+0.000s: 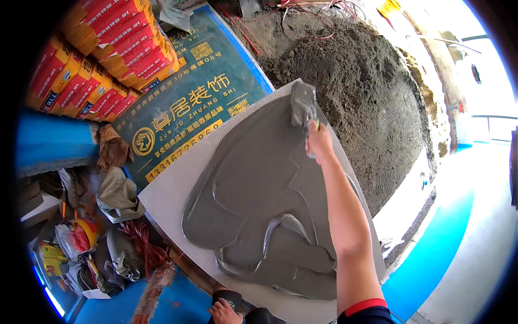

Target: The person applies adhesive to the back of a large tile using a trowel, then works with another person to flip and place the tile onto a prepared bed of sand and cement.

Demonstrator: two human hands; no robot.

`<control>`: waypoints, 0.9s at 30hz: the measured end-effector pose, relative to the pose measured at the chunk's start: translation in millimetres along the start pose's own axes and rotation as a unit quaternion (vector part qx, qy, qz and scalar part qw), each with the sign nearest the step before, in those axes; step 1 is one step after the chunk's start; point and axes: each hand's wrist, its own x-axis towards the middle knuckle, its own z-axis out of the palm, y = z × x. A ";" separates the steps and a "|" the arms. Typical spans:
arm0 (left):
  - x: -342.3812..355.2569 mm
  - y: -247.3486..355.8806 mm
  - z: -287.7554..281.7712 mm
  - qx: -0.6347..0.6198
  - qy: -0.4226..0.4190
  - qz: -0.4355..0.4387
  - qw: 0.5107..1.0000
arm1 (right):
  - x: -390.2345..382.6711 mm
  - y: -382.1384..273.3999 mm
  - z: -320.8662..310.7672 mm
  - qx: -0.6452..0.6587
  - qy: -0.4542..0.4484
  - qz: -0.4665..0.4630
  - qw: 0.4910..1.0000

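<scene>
My right hand (319, 142) is closed around the handle of a trowel (304, 102). Its flat blade, smeared with grey mortar, rests near the far corner of a large pale tile (167, 197) with a finely textured back. Wet grey mortar (253, 178) covers most of that tile in a smooth layer, with ridges and a raised fold toward the near side. At the lower edge my left hand (225, 312) lies with its fingers spread on something black, which looks like my knee or shoe. It holds nothing that I can see.
Beyond the tile's right edge lies a heap of damp grey sand or mortar (361, 102). Red and yellow bags (118, 38) are stacked far left, beside a green printed sheet (216, 59). Cloths, red wire (141, 245) and clutter lie left; blue covering (431, 254) spreads right.
</scene>
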 end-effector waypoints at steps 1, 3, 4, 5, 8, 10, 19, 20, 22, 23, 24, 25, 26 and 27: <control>0.3 3.0 -1.3 -0.004 -0.002 0.003 1.000 | 14.3 1.2 -3.6 0.023 0.012 0.002 1.000; -1.7 -1.8 -1.4 -0.028 -0.002 -0.005 1.000 | 28.6 3.5 -7.6 0.070 0.030 0.020 0.997; -1.9 -4.4 -1.2 -0.042 0.000 -0.009 0.999 | 37.8 13.8 -13.7 0.070 0.028 0.014 0.997; -2.8 -7.7 -1.5 -0.035 0.001 -0.016 0.999 | 37.5 21.2 -14.1 0.058 0.058 0.042 0.996; 3.1 14.7 0.3 -0.046 0.006 0.019 0.999 | 77.7 104.6 -71.7 -0.281 0.360 -0.105 0.883; 0.0 0.8 -2.9 -0.034 0.010 0.001 0.999 | 44.5 127.0 -54.7 -0.264 0.340 -0.172 0.886; -0.5 -2.6 1.3 -0.009 -0.019 0.002 1.000 | -10.0 38.9 -36.1 0.055 -0.064 0.008 0.996; -2.3 -2.7 2.6 -0.015 -0.015 0.003 1.000 | -12.3 37.9 -33.2 0.048 -0.080 0.001 0.996; -3.8 -2.3 6.8 -0.027 -0.007 0.006 1.000 | -17.8 35.9 -27.4 0.032 -0.109 -0.012 0.993; -6.7 -2.1 7.8 -0.053 0.005 0.008 0.999 | -21.2 38.1 -24.8 0.026 -0.137 -0.019 0.990; -7.6 -1.8 7.6 -0.040 -0.001 0.002 0.999 | -30.5 34.1 -18.4 0.009 -0.141 -0.009 0.990; -7.8 -1.3 7.2 -0.027 -0.008 -0.003 1.000 | -42.2 31.0 -10.6 -0.009 -0.146 0.001 0.989; -8.4 -3.3 7.1 -0.013 -0.011 -0.014 1.000 | -52.9 27.2 -0.2 -0.022 -0.153 0.007 0.988; -7.9 -4.4 11.2 -0.016 -0.010 -0.019 1.000 | -57.9 30.4 6.2 -0.021 -0.169 -0.015 0.985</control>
